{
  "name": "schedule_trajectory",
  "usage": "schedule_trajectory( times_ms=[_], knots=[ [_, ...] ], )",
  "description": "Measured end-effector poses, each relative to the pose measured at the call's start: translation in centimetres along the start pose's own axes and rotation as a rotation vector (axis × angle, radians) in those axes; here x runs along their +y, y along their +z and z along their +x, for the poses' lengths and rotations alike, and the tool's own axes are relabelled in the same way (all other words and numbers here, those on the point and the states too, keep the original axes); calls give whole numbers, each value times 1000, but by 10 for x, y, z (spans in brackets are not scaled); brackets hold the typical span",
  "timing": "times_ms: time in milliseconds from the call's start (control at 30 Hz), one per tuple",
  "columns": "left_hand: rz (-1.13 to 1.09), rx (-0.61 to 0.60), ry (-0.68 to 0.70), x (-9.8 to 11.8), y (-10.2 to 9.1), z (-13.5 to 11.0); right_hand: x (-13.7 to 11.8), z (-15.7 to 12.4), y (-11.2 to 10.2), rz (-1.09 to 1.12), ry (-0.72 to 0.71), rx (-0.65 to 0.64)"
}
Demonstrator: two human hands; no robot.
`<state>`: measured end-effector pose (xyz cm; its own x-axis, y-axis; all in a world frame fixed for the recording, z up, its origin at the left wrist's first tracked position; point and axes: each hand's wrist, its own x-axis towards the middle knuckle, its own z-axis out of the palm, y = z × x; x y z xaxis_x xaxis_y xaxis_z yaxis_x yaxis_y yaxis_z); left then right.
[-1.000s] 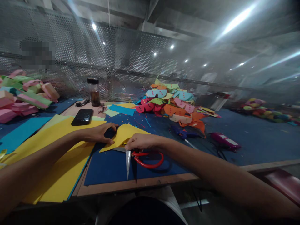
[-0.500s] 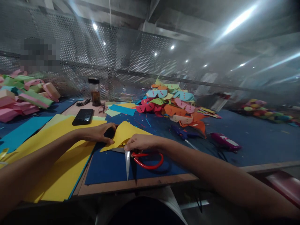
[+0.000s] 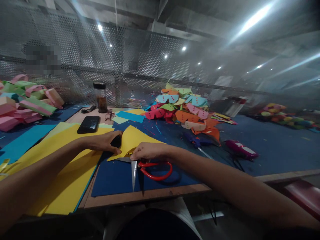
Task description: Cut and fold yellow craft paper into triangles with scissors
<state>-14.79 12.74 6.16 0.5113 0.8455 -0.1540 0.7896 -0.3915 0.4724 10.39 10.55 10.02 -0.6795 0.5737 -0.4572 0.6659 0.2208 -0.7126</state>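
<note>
My left hand [image 3: 108,142] is closed on the left side of a small yellow sheet [image 3: 133,138], its thumb lying along the near edge. A dark patch shows between thumb and fingers; I cannot tell what it is. The sheet bulges upward, with its pointed corner over the blue mat [image 3: 110,183]. My right hand [image 3: 147,151] is closed round red-handled scissors [image 3: 134,175] near the pivot, against the sheet's near edge. The scissor blades are spread, one pointing left under the yellow sheet and one toward the table edge. One red handle loop sticks out below the right hand.
Large yellow sheets [image 3: 65,173] lie left, with a black phone [image 3: 88,124] on them. Behind stands a dark-lidded jar [image 3: 100,98]. Colourful cut-out masks [image 3: 185,110] are heaped at centre back. A blue glue gun [image 3: 198,139] and purple device [image 3: 241,149] lie right.
The scissors and my right hand have shifted slightly left. The raised top of the yellow sheet has also leaned a little left. My left hand stays almost in place.
</note>
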Motion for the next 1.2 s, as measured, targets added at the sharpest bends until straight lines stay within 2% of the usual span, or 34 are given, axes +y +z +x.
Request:
schedule_trajectory(
  times_ms=[467, 800, 1067, 1200],
  knots=[
    [-7, 22, 49, -6, 0, -1, -3, 2, 0, -29, 3, -6],
    [0, 3, -12, 2, -3, -2, -1, 4, 1, 21, 4, -30],
    [-43, -34, 109, -3, -5, -3, -1, 5, 0, -36, -13, -17],
    [-65, -38, 111, -3, -5, -2, -3, 7, 1, -53, -19, -11]
  ],
)
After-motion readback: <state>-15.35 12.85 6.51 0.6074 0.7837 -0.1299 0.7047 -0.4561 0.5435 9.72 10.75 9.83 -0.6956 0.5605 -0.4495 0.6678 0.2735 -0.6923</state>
